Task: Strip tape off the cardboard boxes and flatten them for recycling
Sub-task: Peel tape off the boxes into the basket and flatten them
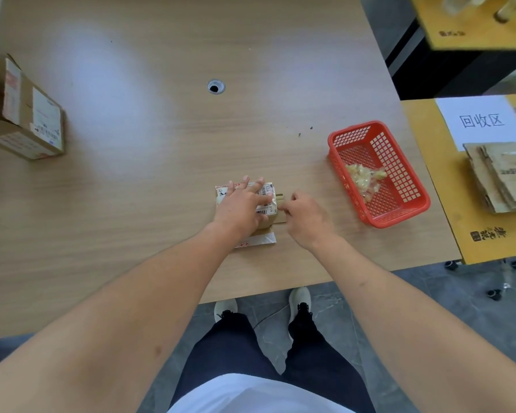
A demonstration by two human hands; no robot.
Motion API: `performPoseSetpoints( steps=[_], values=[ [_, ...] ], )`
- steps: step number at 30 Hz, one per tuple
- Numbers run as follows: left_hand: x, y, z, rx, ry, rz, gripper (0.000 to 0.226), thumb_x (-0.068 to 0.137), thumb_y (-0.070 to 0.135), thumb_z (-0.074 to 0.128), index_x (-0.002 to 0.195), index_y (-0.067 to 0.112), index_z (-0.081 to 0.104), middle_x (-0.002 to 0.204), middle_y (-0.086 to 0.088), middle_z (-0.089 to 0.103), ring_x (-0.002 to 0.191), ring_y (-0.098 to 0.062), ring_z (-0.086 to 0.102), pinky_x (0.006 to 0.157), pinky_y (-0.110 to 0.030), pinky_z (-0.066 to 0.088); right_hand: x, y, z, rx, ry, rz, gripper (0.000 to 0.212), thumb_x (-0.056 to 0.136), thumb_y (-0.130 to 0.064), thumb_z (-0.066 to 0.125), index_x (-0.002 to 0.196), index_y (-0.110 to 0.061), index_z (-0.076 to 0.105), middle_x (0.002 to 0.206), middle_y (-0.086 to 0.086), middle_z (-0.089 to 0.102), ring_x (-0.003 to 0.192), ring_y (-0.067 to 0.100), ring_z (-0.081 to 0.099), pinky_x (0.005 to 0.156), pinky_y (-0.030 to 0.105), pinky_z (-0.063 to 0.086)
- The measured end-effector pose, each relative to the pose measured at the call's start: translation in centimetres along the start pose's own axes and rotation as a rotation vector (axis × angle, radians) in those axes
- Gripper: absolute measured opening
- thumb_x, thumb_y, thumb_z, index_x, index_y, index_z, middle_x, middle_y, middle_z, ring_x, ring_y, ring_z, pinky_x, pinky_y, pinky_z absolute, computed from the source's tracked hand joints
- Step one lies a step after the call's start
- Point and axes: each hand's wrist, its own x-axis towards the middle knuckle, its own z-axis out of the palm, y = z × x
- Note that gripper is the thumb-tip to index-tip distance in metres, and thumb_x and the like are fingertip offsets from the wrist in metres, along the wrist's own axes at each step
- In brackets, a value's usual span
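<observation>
A small cardboard box (267, 201) with a white shipping label lies on the wooden table (149, 144) near its front edge. My left hand (240, 205) lies flat on top of it with fingers spread, pressing it down. At the box's right side, my right hand (303, 217) pinches something with thumb and fingertips, apparently a strip of tape; the tape itself is too small to make out. A second, larger cardboard box (21, 111) with labels stands at the table's far left edge.
A red plastic basket (399, 213) holding crumpled tape scraps (364, 178) sits right of the hands. On a yellow side surface (435, 186) lie a white paper sign (481, 122) and a stack of flattened cardboard (504, 177). A cable hole (215, 86) is mid-table.
</observation>
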Motion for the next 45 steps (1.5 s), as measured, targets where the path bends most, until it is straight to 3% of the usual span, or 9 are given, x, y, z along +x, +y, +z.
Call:
performPoseSetpoints(
  steps=[7, 12, 15, 18, 22, 27, 38, 42, 45],
  values=[
    [0.2, 0.7, 0.4, -0.065, 0.030, -0.060, 0.051, 0.097, 0.028, 0.066, 0.145, 0.034, 0.053, 0.169, 0.007, 0.018, 0.157, -0.023, 0.008, 0.126, -0.043, 0.000, 0.1, 0.7, 2.0, 0.482, 0.300, 0.108, 0.009, 0.090, -0.017, 0.075, 0.098, -0.016, 0.080, 0.092, -0.006, 0.055, 0.076, 0.005, 0.056, 0.069, 0.031, 0.048],
    [-0.2, 1.6, 0.7, -0.135, 0.075, -0.118, 0.049, 0.095, 0.033, 0.067, 0.143, 0.033, 0.056, 0.168, 0.007, 0.019, 0.157, -0.022, 0.008, 0.125, -0.041, -0.002, 0.4, 0.4, 0.9, 0.620, 0.189, 0.203, 0.015, 0.087, -0.015, 0.073, 0.095, -0.021, 0.083, 0.092, -0.007, 0.078, 0.085, 0.008, 0.071, 0.088, 0.027, 0.055],
    [-0.3, 1.7, 1.0, -0.189, 0.123, -0.143, 0.042, 0.099, 0.038, 0.063, 0.140, 0.032, 0.059, 0.167, 0.008, 0.022, 0.157, -0.021, 0.008, 0.126, -0.041, -0.003, 0.6, 0.9, 0.2, 0.763, 0.088, 0.232, 0.008, 0.085, -0.023, 0.079, 0.091, -0.023, 0.084, 0.083, -0.011, 0.078, 0.081, 0.002, 0.072, 0.082, 0.024, 0.057],
    [-0.1, 1.9, 1.2, -0.209, 0.153, -0.160, 0.039, 0.099, 0.040, 0.063, 0.137, 0.032, 0.062, 0.166, 0.008, 0.024, 0.157, -0.020, 0.010, 0.125, -0.040, -0.003, 1.2, 1.7, -0.1, 0.913, -0.014, 0.296, 0.009, 0.079, -0.011, 0.087, 0.083, -0.016, 0.082, 0.078, -0.001, 0.078, 0.079, 0.019, 0.077, 0.078, 0.034, 0.064],
    [-0.2, 1.7, 1.3, -0.224, 0.146, -0.161, 0.041, 0.097, 0.043, 0.065, 0.136, 0.031, 0.063, 0.166, 0.009, 0.025, 0.156, -0.019, 0.010, 0.124, -0.037, -0.004, 2.1, 2.2, -0.8, 0.617, -0.093, 0.134, 0.009, 0.085, -0.011, 0.081, 0.077, -0.014, 0.078, 0.067, -0.003, 0.071, 0.066, 0.013, 0.070, 0.065, 0.020, 0.052],
    [-0.1, 1.8, 1.0, -0.246, 0.149, -0.173, 0.042, 0.096, 0.036, 0.068, 0.137, 0.030, 0.063, 0.166, 0.010, 0.026, 0.156, -0.018, 0.010, 0.124, -0.036, -0.006, 2.9, 2.6, -1.5, 0.295, -0.076, -0.031, 0.011, 0.091, -0.020, 0.073, 0.082, -0.018, 0.078, 0.084, 0.000, 0.075, 0.086, 0.020, 0.066, 0.070, 0.028, 0.039],
    [-0.1, 1.6, 0.8, -0.234, 0.132, -0.141, 0.045, 0.096, 0.034, 0.068, 0.140, 0.031, 0.060, 0.166, 0.008, 0.024, 0.156, -0.018, 0.009, 0.124, -0.036, -0.007, 3.0, 1.8, -0.7, 0.811, 0.054, 0.358, 0.016, 0.096, -0.003, 0.065, 0.081, -0.011, 0.063, 0.083, 0.010, 0.074, 0.066, 0.014, 0.075, 0.074, 0.043, 0.065],
    [-0.1, 1.5, 1.1, -0.233, 0.142, -0.138, 0.045, 0.096, 0.035, 0.069, 0.140, 0.031, 0.060, 0.166, 0.008, 0.025, 0.156, -0.018, 0.010, 0.124, -0.036, -0.006, 3.0, 1.1, -0.4, 0.721, 0.183, 0.283, 0.016, 0.089, -0.012, 0.072, 0.077, -0.022, 0.070, 0.068, -0.005, 0.073, 0.070, 0.015, 0.075, 0.078, 0.046, 0.062],
    [0.0, 1.5, 1.2, -0.238, 0.149, -0.143, 0.045, 0.095, 0.036, 0.069, 0.139, 0.031, 0.061, 0.166, 0.009, 0.026, 0.156, -0.017, 0.010, 0.125, -0.037, -0.005, 2.2, 1.2, -0.5, 0.511, 0.228, 0.100, 0.012, 0.086, -0.018, 0.077, 0.097, -0.024, 0.078, 0.084, -0.006, 0.077, 0.082, 0.012, 0.073, 0.086, 0.037, 0.057]
  ],
)
